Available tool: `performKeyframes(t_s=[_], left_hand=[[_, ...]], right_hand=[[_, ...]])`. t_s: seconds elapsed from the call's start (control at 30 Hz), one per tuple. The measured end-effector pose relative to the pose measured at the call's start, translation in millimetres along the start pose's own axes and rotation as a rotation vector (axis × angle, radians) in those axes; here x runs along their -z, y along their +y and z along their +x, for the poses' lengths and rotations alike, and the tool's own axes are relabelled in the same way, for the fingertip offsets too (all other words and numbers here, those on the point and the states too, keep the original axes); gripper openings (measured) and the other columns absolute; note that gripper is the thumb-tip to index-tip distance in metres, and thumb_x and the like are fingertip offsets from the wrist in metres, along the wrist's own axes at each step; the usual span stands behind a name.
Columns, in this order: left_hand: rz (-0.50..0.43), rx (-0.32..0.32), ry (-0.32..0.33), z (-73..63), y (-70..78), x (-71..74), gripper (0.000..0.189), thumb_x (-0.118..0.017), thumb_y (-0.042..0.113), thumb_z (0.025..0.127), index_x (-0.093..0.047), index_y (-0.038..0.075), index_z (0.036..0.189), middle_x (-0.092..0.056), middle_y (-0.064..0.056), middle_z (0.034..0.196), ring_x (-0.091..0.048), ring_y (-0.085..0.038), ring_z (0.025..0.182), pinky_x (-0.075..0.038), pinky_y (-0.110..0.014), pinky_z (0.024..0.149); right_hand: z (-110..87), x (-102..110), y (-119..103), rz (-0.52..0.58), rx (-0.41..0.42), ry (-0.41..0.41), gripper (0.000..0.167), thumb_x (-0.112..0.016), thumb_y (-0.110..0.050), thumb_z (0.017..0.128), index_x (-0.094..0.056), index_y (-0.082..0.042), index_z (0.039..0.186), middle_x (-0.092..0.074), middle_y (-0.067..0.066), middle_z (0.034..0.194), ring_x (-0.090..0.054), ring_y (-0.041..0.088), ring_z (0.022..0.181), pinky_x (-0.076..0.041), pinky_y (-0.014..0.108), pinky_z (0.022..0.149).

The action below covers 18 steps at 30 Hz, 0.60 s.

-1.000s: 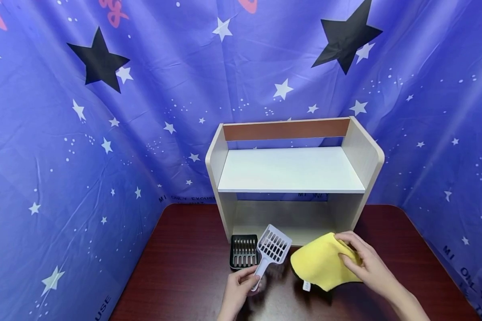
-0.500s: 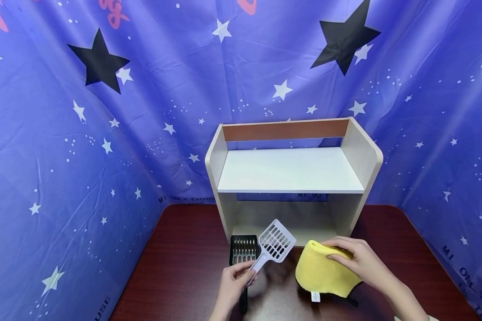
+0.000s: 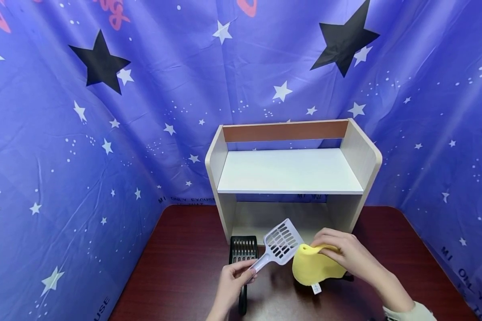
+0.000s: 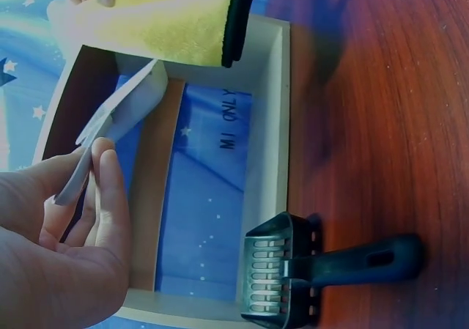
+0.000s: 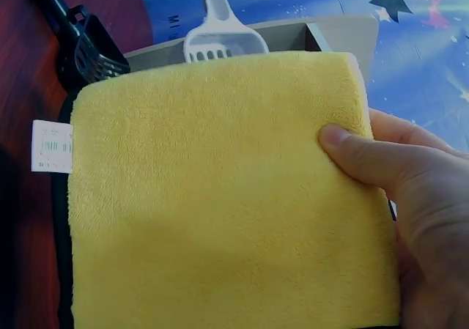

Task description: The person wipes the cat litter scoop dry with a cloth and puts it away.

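Note:
My left hand [image 3: 234,281] pinches the handle of a pale grey slotted litter scoop [image 3: 283,242], its head raised in front of the shelf unit and pointing up to the right. My right hand [image 3: 345,253] grips a yellow plush cloth [image 3: 317,267] by its upper edge, thumb in front, as the right wrist view shows. The cloth has a black border and a white tag [image 5: 51,146]. Its top corner meets the scoop's right edge in the head view. A black slotted scoop [image 4: 352,263] lies on the table beside my left hand, handle toward me.
A pale wooden two-tier shelf unit [image 3: 291,171] stands at the back of the dark red-brown table [image 3: 176,263]. The black scoop's head sits by the unit's left front corner. A blue curtain with stars [image 3: 176,89] surrounds the table behind and at both sides.
The cloth has been lifted and moved left, hanging closer to the grey scoop. The grey scoop has shifted slightly right and tilted further, and the black scoop's handle has come into view.

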<state>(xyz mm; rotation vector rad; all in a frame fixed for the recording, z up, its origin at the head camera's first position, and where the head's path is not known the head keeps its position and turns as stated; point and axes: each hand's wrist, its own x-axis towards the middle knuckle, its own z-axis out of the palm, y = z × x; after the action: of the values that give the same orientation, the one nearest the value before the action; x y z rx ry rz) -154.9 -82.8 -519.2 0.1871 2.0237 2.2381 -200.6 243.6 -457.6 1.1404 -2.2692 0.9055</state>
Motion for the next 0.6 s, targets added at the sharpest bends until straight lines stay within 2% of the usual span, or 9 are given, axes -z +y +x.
performKeyframes(t_s=[0.23, 0.6], left_hand=[[0.028, -0.011, 0.002, 0.3, 4.5, -2.8, 0.033, -0.067, -0.001, 0.091, -0.063, -0.016, 0.12, -0.067, -0.037, 0.111, -0.069, -0.001, 0.075, -0.06, -0.018, 0.074], [0.133, -0.066, 0.019, 1.2, 12.6, -11.8, 0.027, -0.071, 0.0, 0.087, -0.071, -0.009, 0.113, -0.072, -0.029, 0.103, -0.067, 0.0, 0.073, -0.061, -0.022, 0.072]], right_hand=[[12.8, -7.0, 1.4, -0.048, 0.095, 0.02, 0.041, -0.081, 0.004, 0.071, -0.073, -0.026, 0.098, -0.067, -0.013, 0.098, -0.062, 0.001, 0.09, -0.048, 0.009, 0.081], [23.0, -25.4, 2.2, -0.163, 0.073, 0.041, 0.028, -0.08, -0.005, 0.072, -0.068, -0.02, 0.092, -0.067, -0.013, 0.092, -0.06, 0.001, 0.086, -0.048, 0.011, 0.077]])
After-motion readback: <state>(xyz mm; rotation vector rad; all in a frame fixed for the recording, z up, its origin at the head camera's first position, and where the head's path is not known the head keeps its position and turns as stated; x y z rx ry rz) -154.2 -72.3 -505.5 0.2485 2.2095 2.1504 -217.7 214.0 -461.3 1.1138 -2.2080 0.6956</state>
